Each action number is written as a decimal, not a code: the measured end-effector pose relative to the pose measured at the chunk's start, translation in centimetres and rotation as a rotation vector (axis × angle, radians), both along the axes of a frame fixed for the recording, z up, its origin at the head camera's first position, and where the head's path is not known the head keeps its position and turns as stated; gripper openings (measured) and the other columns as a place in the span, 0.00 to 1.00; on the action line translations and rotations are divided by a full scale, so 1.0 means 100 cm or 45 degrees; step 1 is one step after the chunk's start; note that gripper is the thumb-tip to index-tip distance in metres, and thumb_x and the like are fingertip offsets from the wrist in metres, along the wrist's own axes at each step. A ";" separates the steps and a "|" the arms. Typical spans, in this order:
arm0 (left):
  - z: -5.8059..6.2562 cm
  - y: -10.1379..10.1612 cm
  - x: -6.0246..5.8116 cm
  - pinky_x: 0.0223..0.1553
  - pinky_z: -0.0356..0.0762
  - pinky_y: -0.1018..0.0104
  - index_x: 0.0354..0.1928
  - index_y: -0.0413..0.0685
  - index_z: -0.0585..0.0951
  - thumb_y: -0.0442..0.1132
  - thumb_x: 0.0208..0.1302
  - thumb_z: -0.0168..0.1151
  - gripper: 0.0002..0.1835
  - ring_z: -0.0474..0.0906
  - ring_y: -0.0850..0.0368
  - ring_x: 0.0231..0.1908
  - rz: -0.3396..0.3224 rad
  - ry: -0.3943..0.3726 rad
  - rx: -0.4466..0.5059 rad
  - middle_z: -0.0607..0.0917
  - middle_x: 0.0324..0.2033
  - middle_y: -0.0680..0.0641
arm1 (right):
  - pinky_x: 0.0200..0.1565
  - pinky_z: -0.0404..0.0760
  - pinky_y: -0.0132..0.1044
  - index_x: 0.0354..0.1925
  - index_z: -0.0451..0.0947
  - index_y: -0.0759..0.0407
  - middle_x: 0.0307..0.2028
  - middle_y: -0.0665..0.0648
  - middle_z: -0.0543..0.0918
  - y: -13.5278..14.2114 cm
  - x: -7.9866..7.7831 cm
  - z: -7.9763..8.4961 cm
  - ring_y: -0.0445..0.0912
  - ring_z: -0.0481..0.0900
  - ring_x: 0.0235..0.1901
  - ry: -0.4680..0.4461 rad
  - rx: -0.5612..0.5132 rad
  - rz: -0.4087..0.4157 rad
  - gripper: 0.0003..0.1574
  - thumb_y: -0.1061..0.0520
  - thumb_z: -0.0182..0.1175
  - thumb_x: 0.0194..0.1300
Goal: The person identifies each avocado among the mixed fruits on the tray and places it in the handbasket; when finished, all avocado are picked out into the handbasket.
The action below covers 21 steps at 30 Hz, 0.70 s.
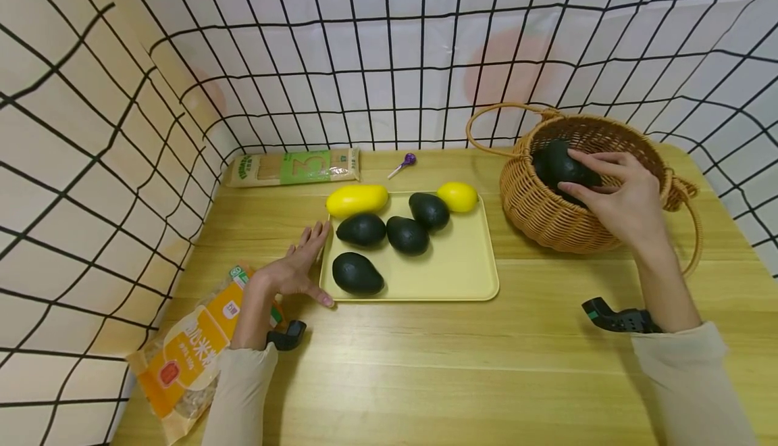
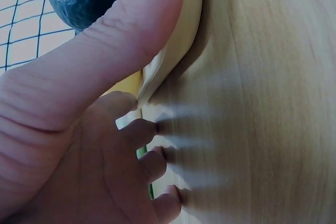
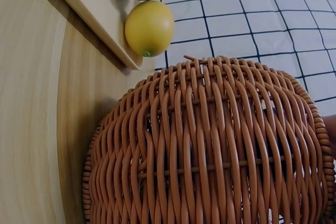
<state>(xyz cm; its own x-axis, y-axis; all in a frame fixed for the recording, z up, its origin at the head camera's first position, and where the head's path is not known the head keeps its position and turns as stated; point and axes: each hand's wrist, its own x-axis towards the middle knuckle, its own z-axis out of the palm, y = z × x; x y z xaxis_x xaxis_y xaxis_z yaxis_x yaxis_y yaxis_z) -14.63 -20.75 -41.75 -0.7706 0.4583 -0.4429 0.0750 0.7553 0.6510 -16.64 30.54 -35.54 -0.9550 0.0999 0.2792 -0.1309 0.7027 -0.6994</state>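
My right hand [image 1: 626, 192] reaches into the mouth of the wicker basket [image 1: 550, 219] and grips a dark avocado [image 1: 568, 164] between thumb and fingers. The basket's wall hides this hand's fingers in the right wrist view. My left hand [image 1: 296, 267] touches the left edge of the pale yellow tray [image 1: 444, 280], its fingers and thumb spread. Several dark avocados [image 1: 357, 274] lie on the tray. A long yellow fruit [image 1: 357, 200] sits at its back left corner, and a lemon [image 1: 458, 197] at its back right.
Behind the tray lie a pack of noodles [image 1: 298, 167] and a purple lollipop [image 1: 408, 159]. An orange food bag [image 1: 194, 351] is partly under my left forearm. Black wire grid panels [image 1: 389, 67] surround the table. Loop handles [image 1: 486, 115] stick out from the basket's sides.
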 end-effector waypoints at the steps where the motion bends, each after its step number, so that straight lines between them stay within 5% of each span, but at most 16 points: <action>1: 0.000 0.000 0.000 0.77 0.22 0.29 0.82 0.45 0.28 0.47 0.51 0.83 0.77 0.15 0.38 0.80 0.001 -0.003 0.000 0.24 0.81 0.37 | 0.41 0.71 0.06 0.67 0.80 0.45 0.63 0.62 0.73 0.000 0.000 0.000 0.34 0.70 0.51 -0.007 0.001 -0.003 0.33 0.52 0.74 0.64; 5: 0.000 0.000 0.000 0.77 0.22 0.30 0.82 0.46 0.28 0.47 0.50 0.83 0.77 0.15 0.38 0.80 0.007 -0.008 -0.010 0.25 0.81 0.37 | 0.57 0.79 0.19 0.69 0.78 0.46 0.67 0.63 0.71 -0.001 0.000 0.000 0.52 0.74 0.59 -0.053 0.016 -0.012 0.34 0.47 0.71 0.67; 8: 0.000 0.001 0.000 0.78 0.22 0.30 0.82 0.46 0.28 0.47 0.50 0.83 0.77 0.16 0.38 0.80 0.008 -0.006 -0.019 0.25 0.81 0.37 | 0.64 0.77 0.26 0.69 0.78 0.47 0.68 0.62 0.71 -0.005 0.000 -0.001 0.57 0.71 0.63 -0.019 0.026 -0.021 0.33 0.46 0.70 0.68; 12: 0.000 0.001 0.000 0.77 0.22 0.30 0.82 0.46 0.28 0.47 0.49 0.84 0.78 0.16 0.38 0.80 0.010 -0.005 -0.012 0.25 0.81 0.37 | 0.66 0.70 0.29 0.66 0.81 0.50 0.66 0.62 0.75 -0.017 0.003 -0.001 0.56 0.71 0.66 0.156 0.007 -0.016 0.29 0.53 0.71 0.67; 17: 0.000 0.000 0.001 0.78 0.23 0.30 0.82 0.46 0.28 0.47 0.49 0.84 0.78 0.16 0.38 0.80 0.009 0.001 -0.014 0.25 0.81 0.37 | 0.71 0.66 0.55 0.66 0.81 0.51 0.68 0.65 0.73 -0.041 0.006 0.002 0.62 0.69 0.68 0.378 0.002 0.144 0.35 0.63 0.73 0.62; 21: 0.000 0.000 0.000 0.77 0.22 0.29 0.82 0.46 0.28 0.47 0.50 0.83 0.77 0.15 0.38 0.80 0.000 0.005 -0.004 0.25 0.81 0.37 | 0.69 0.69 0.39 0.68 0.79 0.55 0.69 0.67 0.71 -0.068 0.007 -0.002 0.61 0.70 0.68 0.469 0.039 0.324 0.40 0.69 0.75 0.57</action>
